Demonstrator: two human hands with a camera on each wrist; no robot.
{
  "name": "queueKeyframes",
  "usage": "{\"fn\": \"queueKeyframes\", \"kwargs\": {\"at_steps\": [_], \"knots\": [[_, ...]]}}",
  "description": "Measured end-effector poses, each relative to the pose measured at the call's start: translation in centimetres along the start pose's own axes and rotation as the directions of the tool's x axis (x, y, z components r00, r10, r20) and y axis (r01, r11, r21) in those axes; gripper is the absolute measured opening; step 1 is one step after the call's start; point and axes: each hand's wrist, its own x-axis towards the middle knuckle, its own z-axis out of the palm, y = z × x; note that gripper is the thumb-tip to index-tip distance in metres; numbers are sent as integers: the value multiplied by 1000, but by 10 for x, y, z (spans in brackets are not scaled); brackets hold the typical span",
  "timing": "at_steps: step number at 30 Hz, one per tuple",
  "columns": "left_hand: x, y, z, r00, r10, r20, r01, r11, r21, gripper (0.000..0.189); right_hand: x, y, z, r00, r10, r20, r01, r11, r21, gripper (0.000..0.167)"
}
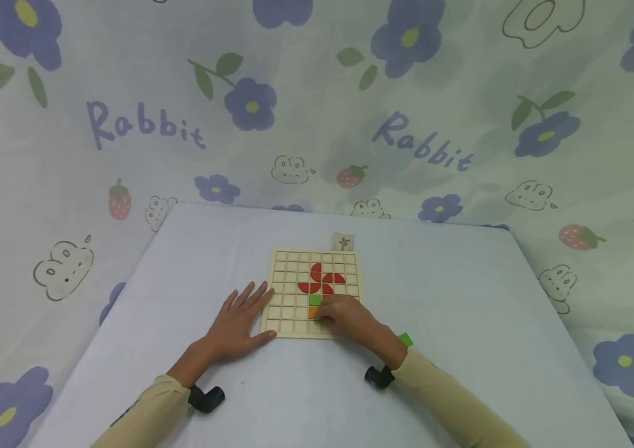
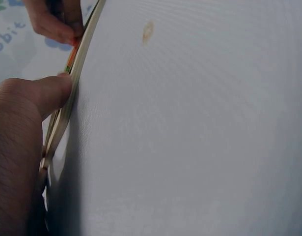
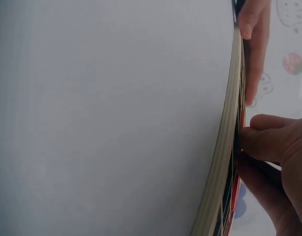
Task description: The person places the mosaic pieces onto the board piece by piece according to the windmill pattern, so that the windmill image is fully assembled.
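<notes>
A pale wooden grid board (image 1: 285, 297) lies on the white table. Red curved pieces (image 1: 317, 271) form a pinwheel on it, with a green square (image 1: 315, 300) just below. Beneath the green one is an orange square (image 1: 313, 312), pinched at its right side by the thumb and fingers of my right hand (image 1: 347, 316). The right hand covers the board's lower right part. My left hand (image 1: 241, 323) lies spread with straight fingers at the board's left edge, its thumb (image 2: 57, 93) on the near left corner.
A small pattern card (image 1: 343, 241) with a pinwheel design lies behind the board. Another green piece (image 1: 405, 339) shows partly from behind my right wrist. Patterned cloth (image 1: 294, 124) hangs behind the table (image 1: 451, 280).
</notes>
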Motion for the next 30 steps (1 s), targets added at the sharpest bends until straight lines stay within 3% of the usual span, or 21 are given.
{"fn": "queueKeyframes", "kwargs": {"at_steps": [9, 17, 21, 25, 30], "knots": [[0, -1, 3, 1000, 1, 5, -1, 1000, 19, 87, -25, -2, -7, 998, 63, 10, -62, 995, -80, 13], [0, -2, 1, 1000, -4, -10, 4, 1000, 4, 87, -58, 6, -16, 996, 62, -66, -69, 991, -116, 13], [1, -1, 0, 1000, -8, 3, 8, 1000, 13, 87, -74, 13, -22, 990, 112, -83, -122, 984, -133, 15], [1, -2, 1, 1000, -8, 4, 8, 1000, 8, 87, -89, 19, -31, 983, 176, -61, -183, 971, -153, 20], [2, -2, 1, 1000, -5, 2, 5, 1000, 6, 87, -105, 24, -44, 965, 261, 25, -254, 955, -153, 25]]}}
